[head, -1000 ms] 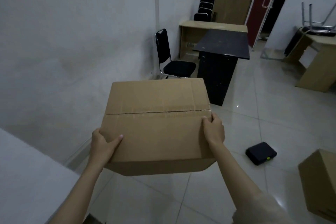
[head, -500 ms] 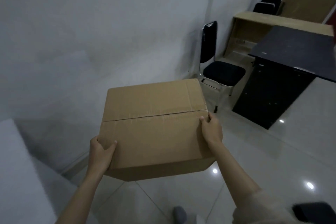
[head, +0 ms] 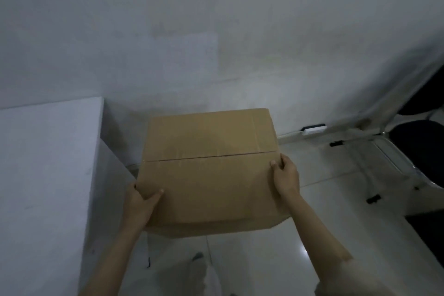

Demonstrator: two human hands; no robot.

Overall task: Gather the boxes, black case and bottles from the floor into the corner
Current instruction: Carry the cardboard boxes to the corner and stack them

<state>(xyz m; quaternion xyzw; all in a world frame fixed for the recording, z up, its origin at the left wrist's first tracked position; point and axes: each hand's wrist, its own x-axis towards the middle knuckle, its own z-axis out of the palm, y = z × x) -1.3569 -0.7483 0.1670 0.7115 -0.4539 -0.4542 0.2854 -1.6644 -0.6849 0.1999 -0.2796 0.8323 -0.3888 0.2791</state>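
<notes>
I carry a closed brown cardboard box (head: 211, 168) in front of me, held off the white tiled floor. My left hand (head: 141, 202) grips its near left corner, thumb on top. My right hand (head: 286, 175) clasps its right edge near the flap seam. The box hangs close to the white wall, just right of a white block. No black case, bottle or other box is in view.
A tall white block (head: 45, 187) stands at the left against the wall (head: 216, 43), forming a corner with it. A black chair (head: 418, 149) with chrome legs stands at the right. A white power strip (head: 312, 128) lies at the wall's foot. My foot (head: 198, 257) shows below the box.
My view has swung left and down toward the wall and the white block. The chair slid to the right edge; the black table left the view. My grip on the box is unchanged.
</notes>
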